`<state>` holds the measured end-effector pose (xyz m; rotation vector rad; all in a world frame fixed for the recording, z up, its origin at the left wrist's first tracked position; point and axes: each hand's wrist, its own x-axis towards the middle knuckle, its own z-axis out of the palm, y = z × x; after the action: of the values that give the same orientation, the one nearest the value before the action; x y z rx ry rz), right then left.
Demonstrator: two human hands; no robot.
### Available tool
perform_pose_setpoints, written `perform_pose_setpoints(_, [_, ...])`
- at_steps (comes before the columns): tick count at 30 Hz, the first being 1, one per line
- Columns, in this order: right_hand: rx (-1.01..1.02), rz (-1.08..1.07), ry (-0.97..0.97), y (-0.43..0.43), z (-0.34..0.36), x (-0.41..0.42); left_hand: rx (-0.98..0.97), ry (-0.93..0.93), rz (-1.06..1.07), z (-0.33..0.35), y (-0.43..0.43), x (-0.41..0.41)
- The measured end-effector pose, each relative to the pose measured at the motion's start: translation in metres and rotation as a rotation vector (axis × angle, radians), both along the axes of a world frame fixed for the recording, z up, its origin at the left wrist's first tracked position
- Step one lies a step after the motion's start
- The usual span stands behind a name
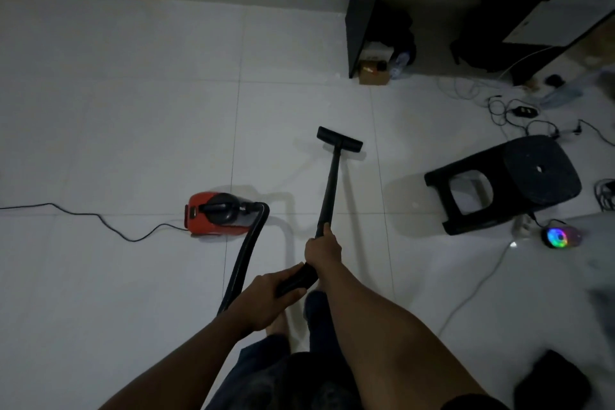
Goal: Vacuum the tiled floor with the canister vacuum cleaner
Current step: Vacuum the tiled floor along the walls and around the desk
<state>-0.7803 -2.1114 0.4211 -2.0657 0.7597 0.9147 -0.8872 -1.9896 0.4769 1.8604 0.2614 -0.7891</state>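
1. Bare forearms rise from the bottom edge. The left hand is curled tight round the black handle end.
2. Just above it, the right hand grips the long black wand, fingers wrapped round it.
3. That wand slants up to the flat black floor head, which rests on the pale tiled floor at centre frame.
4. Left of centre sits the red-and-black canister vacuum. Its black ribbed hose runs down toward the left hand, and a thin black power cord trails to the left edge.
5. At the right is a black plastic stool, with tangled cables above it and a dark desk in the upper right.
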Motion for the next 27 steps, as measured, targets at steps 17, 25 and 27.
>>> perform_pose_setpoints(17, [0.023,-0.070,0.060,-0.030,-0.006,-0.158,0.033,-0.114,-0.155,0.007,-0.013,-0.142])
perform_pose_setpoints(25, [0.046,-0.036,0.084,-0.059,-0.016,-0.205,0.060,-0.101,-0.211,-0.004,-0.040,-0.189])
perform_pose_setpoints(27, [0.052,-0.055,0.093,-0.065,-0.023,-0.209,0.076,-0.104,-0.227,-0.012,-0.045,-0.194])
